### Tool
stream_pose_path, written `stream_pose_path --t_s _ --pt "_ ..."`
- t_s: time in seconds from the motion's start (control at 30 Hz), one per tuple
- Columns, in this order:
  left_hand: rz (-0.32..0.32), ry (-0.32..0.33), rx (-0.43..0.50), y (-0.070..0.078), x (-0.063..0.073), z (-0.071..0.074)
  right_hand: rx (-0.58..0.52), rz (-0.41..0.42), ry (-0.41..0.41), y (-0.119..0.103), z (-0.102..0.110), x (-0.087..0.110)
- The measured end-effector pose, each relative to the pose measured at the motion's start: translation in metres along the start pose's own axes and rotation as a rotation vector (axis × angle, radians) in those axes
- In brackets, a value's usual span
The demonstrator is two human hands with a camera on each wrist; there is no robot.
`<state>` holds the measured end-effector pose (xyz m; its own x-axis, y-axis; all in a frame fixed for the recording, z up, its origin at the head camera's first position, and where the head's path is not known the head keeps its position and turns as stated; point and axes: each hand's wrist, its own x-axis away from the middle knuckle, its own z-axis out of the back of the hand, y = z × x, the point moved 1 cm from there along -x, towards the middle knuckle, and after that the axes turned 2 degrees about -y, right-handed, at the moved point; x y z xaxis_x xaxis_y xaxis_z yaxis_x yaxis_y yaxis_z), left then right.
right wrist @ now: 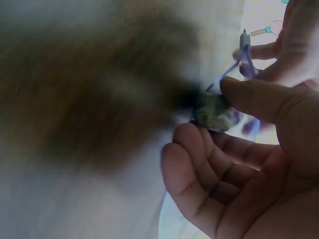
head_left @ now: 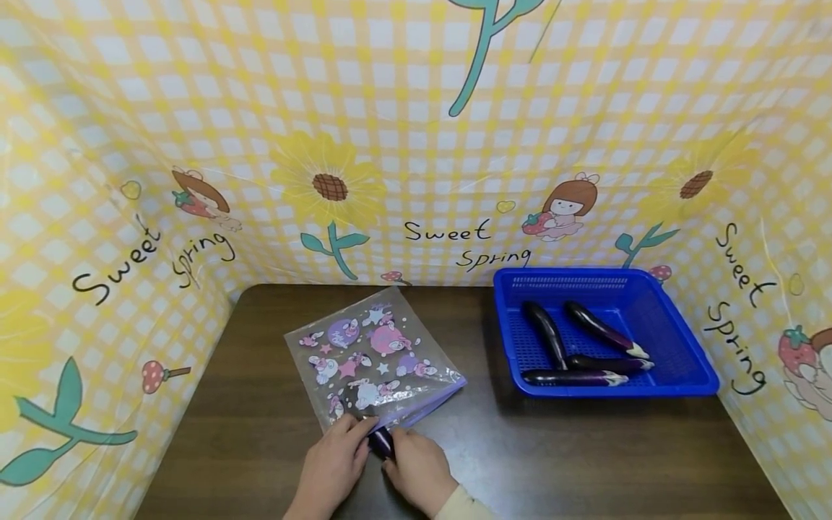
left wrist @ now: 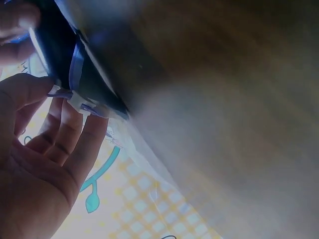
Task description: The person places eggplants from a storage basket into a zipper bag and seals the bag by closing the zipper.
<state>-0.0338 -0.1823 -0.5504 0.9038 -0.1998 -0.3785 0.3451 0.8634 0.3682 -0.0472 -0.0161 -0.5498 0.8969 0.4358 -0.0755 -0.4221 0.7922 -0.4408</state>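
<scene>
A clear zip bag (head_left: 383,354) with pink and purple cartoon prints lies slanted on the table, its purple-edged mouth toward me. At that mouth my left hand (head_left: 334,458) pinches the bag's edge; the left wrist view shows the purple zip strip (left wrist: 75,64) at its fingertips. My right hand (head_left: 419,462) grips a dark purple eggplant (head_left: 381,443) between thumb and fingers. The eggplant's green stem end (right wrist: 212,113) shows at the fingertips in the right wrist view. Its other end sits within the bag's mouth, partly hidden by the hands and bag.
To the right stands a blue plastic basket (head_left: 676,361) with several eggplants (head_left: 604,328) inside. Brown wood-grain table (head_left: 247,448) surrounds the bag. A yellow checked cloth (head_left: 416,166) hangs behind the table and along both sides.
</scene>
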Motion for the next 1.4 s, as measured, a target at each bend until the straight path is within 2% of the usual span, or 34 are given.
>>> stream_pose_path --t_s 0.17,0.3,0.47,0.7,1.03,1.23,1.4 --pt "-0.005 -0.019 0.016 0.002 -0.003 -0.002 -0.058 -0.025 0.026 -0.001 -0.004 -0.004" --pt "-0.015 -0.007 0.021 0.004 -0.005 -0.001 -0.089 -0.054 -0.014 0.003 0.0 -0.001" --pt "0.019 -0.043 0.019 0.005 -0.006 -0.001 -0.102 -0.078 -0.082 0.008 0.004 0.004" --pt "0.043 -0.072 0.023 0.004 -0.004 -0.004 -0.109 -0.037 -0.028 0.009 0.0 -0.001" --pt "0.034 -0.072 0.025 0.004 -0.007 -0.007 -0.151 -0.07 -0.014 0.005 -0.009 -0.019" --pt "0.022 -0.046 0.024 0.004 -0.008 -0.005 -0.165 -0.069 0.002 0.004 -0.013 -0.028" --pt "0.012 -0.019 0.021 0.004 -0.009 -0.003 -0.238 -0.076 0.008 0.005 -0.018 -0.036"
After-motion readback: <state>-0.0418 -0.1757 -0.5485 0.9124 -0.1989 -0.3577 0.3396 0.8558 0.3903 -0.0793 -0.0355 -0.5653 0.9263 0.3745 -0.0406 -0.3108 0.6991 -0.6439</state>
